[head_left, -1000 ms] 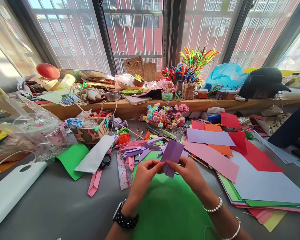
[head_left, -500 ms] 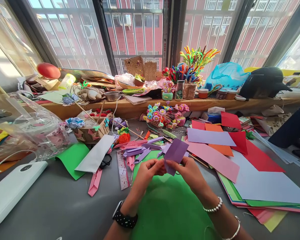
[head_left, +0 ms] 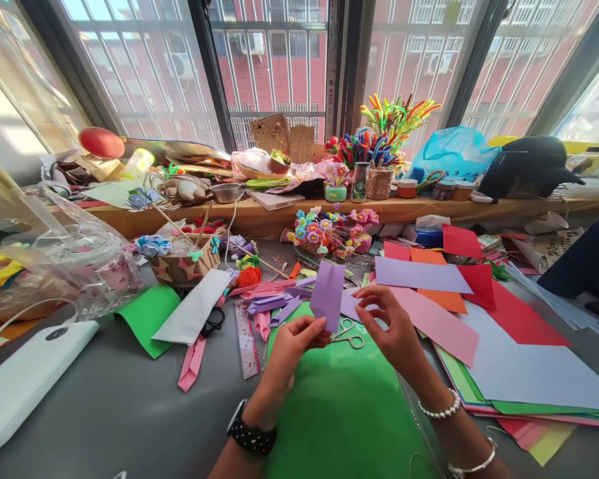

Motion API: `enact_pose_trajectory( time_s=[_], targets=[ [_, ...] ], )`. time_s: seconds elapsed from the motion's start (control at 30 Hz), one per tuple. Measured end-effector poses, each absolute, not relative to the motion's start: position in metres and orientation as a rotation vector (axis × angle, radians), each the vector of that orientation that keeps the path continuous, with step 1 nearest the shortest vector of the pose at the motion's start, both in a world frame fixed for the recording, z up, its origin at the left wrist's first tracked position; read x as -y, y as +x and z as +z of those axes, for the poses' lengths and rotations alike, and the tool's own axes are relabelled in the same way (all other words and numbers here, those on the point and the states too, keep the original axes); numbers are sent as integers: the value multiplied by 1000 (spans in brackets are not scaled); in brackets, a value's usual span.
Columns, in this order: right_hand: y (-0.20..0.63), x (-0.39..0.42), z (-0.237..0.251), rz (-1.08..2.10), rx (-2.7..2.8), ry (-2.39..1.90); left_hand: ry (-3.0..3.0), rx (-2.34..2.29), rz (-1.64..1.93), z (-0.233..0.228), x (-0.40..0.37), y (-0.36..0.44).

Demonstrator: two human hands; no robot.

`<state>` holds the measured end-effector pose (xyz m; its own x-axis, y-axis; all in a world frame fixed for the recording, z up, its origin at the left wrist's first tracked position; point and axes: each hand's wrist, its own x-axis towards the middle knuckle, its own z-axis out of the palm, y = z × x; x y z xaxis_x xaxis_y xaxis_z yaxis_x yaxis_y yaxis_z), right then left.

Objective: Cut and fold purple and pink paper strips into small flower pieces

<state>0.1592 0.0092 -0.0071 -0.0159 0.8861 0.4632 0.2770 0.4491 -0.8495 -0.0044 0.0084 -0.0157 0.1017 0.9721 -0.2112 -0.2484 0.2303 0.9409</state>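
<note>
Between the thumb and fingers of my left hand (head_left: 297,342) is a purple paper strip (head_left: 328,293), pinched near its lower edge and held upright with a crease low down. My right hand (head_left: 387,322) is just to the right of it, fingers curved and apart, holding nothing. Below and between the hands, a pair of scissors (head_left: 354,342) with pale handles lies on the green mat (head_left: 344,406). Another light purple paper piece (head_left: 350,305) lies behind my right fingertips. Folded purple paper strips (head_left: 274,303) are heaped behind my left hand.
A ruler (head_left: 247,339), folded pink strip (head_left: 192,362), white paper packet (head_left: 192,307) and green sheet (head_left: 148,319) lie left. Stacked coloured paper (head_left: 539,372) covers the right side. Crochet flowers (head_left: 314,229) stand behind, below a crowded wooden ledge (head_left: 259,218). A white power bank (head_left: 34,386) lies far left.
My right hand has let go of the purple paper and moved right, its fingers opening. My left hand keeps the paper, now turned more upright. The scissors have come into view.
</note>
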Motion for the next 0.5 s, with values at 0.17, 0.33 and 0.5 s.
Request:
enact_pose_trajectory(
  time_s=[0.17, 0.33, 0.5],
  targets=[
    [160, -7, -6, 727, 1879, -1002, 881, -1010, 1091, -19, -10, -6],
    [160, -10, -10, 683, 1892, -1020, 941, -979, 998, -14, -7, -3],
    [160, -9, -10, 674, 1910, -1042, 840, -965, 1055, -14, -7, -3]
  ],
)
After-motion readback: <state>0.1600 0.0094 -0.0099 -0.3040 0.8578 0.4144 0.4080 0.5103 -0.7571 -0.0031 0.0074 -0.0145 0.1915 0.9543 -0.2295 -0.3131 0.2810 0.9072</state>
